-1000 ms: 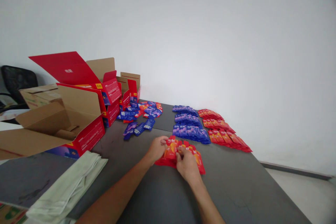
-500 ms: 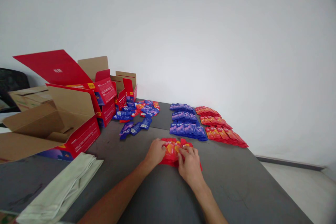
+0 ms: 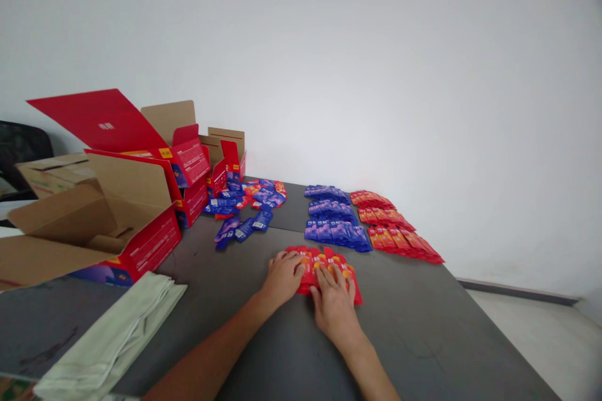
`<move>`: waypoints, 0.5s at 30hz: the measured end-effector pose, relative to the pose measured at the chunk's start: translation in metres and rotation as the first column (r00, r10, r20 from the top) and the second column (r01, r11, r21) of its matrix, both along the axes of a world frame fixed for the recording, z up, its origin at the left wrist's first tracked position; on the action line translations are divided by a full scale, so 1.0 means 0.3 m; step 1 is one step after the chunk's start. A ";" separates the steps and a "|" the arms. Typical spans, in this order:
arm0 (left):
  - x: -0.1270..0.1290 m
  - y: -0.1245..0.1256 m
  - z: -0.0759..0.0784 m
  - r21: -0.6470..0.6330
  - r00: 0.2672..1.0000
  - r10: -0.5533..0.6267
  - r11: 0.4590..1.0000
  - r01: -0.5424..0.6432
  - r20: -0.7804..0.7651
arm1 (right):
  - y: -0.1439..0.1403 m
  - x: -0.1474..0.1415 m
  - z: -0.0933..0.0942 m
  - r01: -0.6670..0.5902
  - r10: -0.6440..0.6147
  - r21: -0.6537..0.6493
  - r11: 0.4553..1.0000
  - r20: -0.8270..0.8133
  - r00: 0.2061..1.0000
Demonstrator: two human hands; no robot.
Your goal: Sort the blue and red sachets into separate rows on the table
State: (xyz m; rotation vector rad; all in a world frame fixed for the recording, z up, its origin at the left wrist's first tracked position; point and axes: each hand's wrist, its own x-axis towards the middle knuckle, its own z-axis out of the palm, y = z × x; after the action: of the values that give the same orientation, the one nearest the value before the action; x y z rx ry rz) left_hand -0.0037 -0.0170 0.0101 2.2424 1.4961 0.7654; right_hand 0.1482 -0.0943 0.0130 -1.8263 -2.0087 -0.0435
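A row of overlapping red sachets (image 3: 320, 262) with orange pictures lies on the dark table in front of me. My left hand (image 3: 283, 279) rests over the row's left end, its fingers slightly bent and lying on the packets. Across the middle of the row, my right hand (image 3: 335, 301) lies with fingers stretched out, pressing on the sachets from above. Neither hand lifts a packet. Parts of the row are covered by the fingers. Just beyond are neat rows of blue sachets (image 3: 336, 233) and, to their right, rows of red sachets (image 3: 399, 242).
Loose blue and red sachets (image 3: 270, 196) lie in a heap at the back left. An open red carton (image 3: 150, 244) stands at left, with more red cartons (image 3: 190, 163) behind it. A folded pale green cloth (image 3: 113, 332) lies at the near left. A white wall (image 3: 376, 75) borders the table.
My right hand has shifted slightly left and its fingers have flattened over the red sachets. My left hand has turned, its fingers now lying over the row's left end.
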 end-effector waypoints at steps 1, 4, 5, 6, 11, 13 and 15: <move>0.001 -0.001 0.000 -0.001 1.000 0.000 1.000 0.000 0.006 | -0.001 -0.005 0.000 0.018 -0.018 0.008 1.000 0.006 1.000; 0.002 -0.002 0.000 -0.004 0.999 -0.025 1.000 0.025 0.030 | 0.000 -0.015 -0.001 0.063 -0.063 0.012 0.998 0.023 0.998; 0.002 -0.002 -0.001 -0.004 0.999 -0.037 0.999 0.037 0.035 | 0.000 -0.017 -0.002 0.070 -0.070 0.011 0.998 0.029 0.997; 0.003 -0.002 -0.002 -0.005 0.998 -0.047 0.999 0.048 0.038 | -0.001 -0.018 -0.003 0.074 -0.074 0.010 0.997 0.034 0.997; 0.006 -0.003 -0.003 -0.005 0.998 -0.054 0.999 0.054 0.029 | -0.005 -0.009 -0.010 0.093 -0.093 -0.007 0.996 0.061 0.994; 0.006 -0.009 0.007 -0.019 0.999 -0.046 0.999 0.047 0.014 | -0.005 -0.001 -0.012 0.103 -0.102 -0.015 0.995 0.073 0.992; 0.004 -0.023 0.021 -0.061 0.999 -0.040 0.997 0.038 -0.028 | -0.005 0.011 -0.012 0.110 -0.107 -0.035 0.993 0.085 0.991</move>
State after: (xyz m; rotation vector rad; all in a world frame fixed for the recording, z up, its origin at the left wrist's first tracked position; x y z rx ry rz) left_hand -0.0026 -0.0240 0.0163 2.2403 1.4645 0.6701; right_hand 0.1515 -0.0957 0.0093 -1.9877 -1.9765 -0.1148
